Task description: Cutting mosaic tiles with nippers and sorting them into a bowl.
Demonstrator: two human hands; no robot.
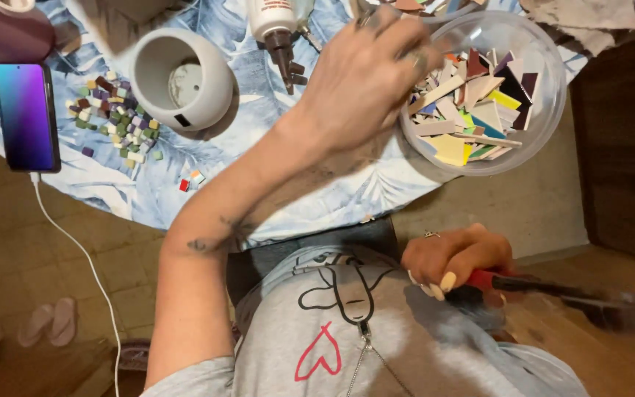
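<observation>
Looking down from the head camera, I've got my left hand (365,73) reaching across the counter (259,162), which wears a blue leaf-print cloth. The fingers are bunched and dipped over the near rim of a clear bowl (545,110), right at the edge of the heap inside; whether they have pinched a piece I cannot tell, the knuckles hide it. The bowl is full of broken tile pieces (472,110), flat shards in cream, yellow, green, blue and dark purple, and it sits at the right edge of the counter.

My right hand (453,261) is low, off the counter and over my lap, closed firmly around the red handle of a tool (553,287) whose dark, blurred head points out to the right over the floor.

Left of the reaching arm, a white pot (181,77) lies tipped on its side, mouth toward me. Just beside it is a scatter of small square tiles (115,117), mostly green and purple. A glue bottle (277,26) lies at the top, nozzle toward me. A phone (27,114) rests at the counter's left edge, screen lit, with a white cable (82,257) trailing down.
</observation>
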